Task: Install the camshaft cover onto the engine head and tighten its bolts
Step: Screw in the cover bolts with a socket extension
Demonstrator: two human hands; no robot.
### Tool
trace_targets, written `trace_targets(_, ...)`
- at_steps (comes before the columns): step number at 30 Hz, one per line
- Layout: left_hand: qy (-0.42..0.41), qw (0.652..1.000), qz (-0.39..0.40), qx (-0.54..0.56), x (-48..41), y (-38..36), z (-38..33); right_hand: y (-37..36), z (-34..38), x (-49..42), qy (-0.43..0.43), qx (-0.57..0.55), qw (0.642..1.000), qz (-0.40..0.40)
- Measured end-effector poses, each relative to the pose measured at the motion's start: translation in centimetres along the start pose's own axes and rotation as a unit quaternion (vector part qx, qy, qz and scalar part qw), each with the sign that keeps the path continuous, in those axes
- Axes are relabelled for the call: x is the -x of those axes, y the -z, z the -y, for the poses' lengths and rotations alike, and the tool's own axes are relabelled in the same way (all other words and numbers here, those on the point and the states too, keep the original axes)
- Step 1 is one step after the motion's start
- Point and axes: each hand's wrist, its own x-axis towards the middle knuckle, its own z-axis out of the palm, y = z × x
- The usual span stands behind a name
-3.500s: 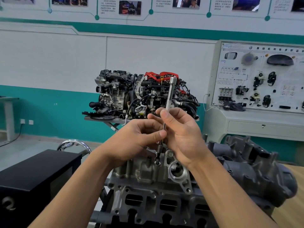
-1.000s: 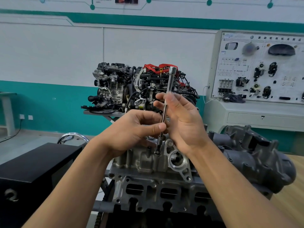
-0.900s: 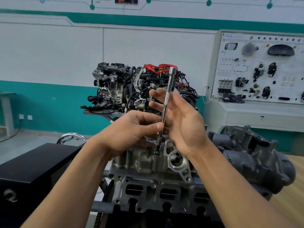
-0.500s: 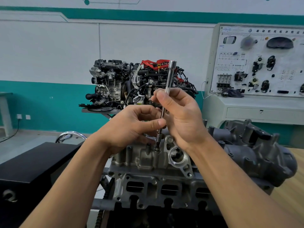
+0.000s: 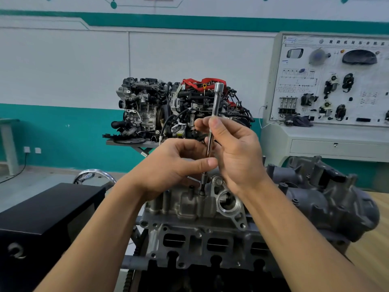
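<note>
Nearest is the head (image 5: 202, 234), with the cover (image 5: 185, 202) seated on top of it, so placing looks done. A bolt (image 5: 202, 193) at the cover's near edge has the driver (image 5: 216, 102) tip down on it. Low on the shaft the left hand (image 5: 168, 167) pinches, thumb against fingers; the right hand (image 5: 237, 152) pinches higher up. The driver's long axis is near vertical, top leaning slightly right. Its drive end is up with no handle fitted, so likely hand-running only and final tightening is left. Other bolts: can't tell. A display engine (image 5: 168, 106) stands behind.
</note>
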Motion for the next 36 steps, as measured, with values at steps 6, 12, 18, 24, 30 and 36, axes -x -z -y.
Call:
trace_targets(6,-0.005,0.999,-0.011,-0.052,0.0,-0.3,-0.3,-0.5,0.9,-0.2,0.089,0.216,0.972,-0.038)
trace_targets(12,-0.042,0.997,-0.032,-0.059,0.7,-1.1,-0.4,-0.9,2.0,0.1,0.092,0.321,0.941,-0.059)
trace_targets(18,-0.05,0.993,-0.015,-0.104,0.4,-0.6,-0.5,-1.1,2.3,0.1,0.107,0.383,0.916,-0.059)
trace_targets(24,-0.056,0.992,-0.044,-0.104,0.1,-0.7,0.2,-0.2,3.1,-0.9,0.052,0.351,0.934,0.023)
trace_targets(30,-0.128,0.98,-0.113,-0.107,0.8,-1.6,-0.9,-1.4,3.0,-0.9,0.091,0.269,0.959,-0.005)
trace_targets(36,-0.096,0.979,-0.152,-0.096,0.7,1.6,-3.3,-3.9,3.5,-3.3,0.066,0.226,0.97,0.056)
